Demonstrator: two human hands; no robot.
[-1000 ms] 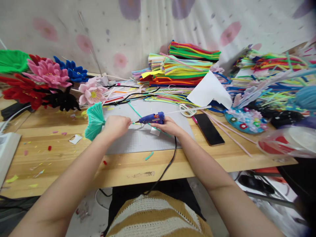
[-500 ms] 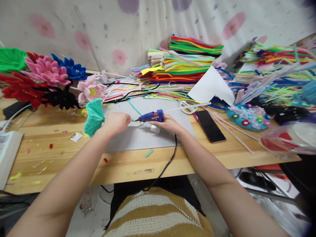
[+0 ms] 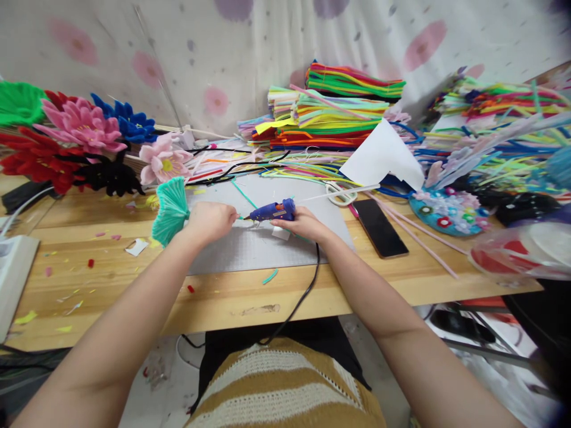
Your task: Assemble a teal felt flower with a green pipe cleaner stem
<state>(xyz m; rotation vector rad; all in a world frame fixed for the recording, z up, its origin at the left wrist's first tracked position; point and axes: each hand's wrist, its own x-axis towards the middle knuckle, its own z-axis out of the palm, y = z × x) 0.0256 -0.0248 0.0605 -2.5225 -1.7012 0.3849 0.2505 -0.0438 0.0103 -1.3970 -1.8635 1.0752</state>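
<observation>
My left hand is closed on a turquoise fan-shaped pipe-cleaner piece. Its pleated part sticks out to the left of the hand, and a thin turquoise end shows at the fingertips. In my right hand is a blue hot glue gun, its fingers under and behind the body. The nozzle points left, close to my left fingertips; whether it touches the turquoise end I cannot tell. A long glue stick juts from the gun's back. Both hands are over a grey cutting mat.
Behind lie stacks of coloured pipe cleaners. Fuzzy flowers stand at the left. To the right are scissors, a phone and white paper. The gun's black cord hangs over the table's front edge.
Almost nothing differs. Both hands, the glue gun and the turquoise piece keep their places; the camera view shifts very slightly.
</observation>
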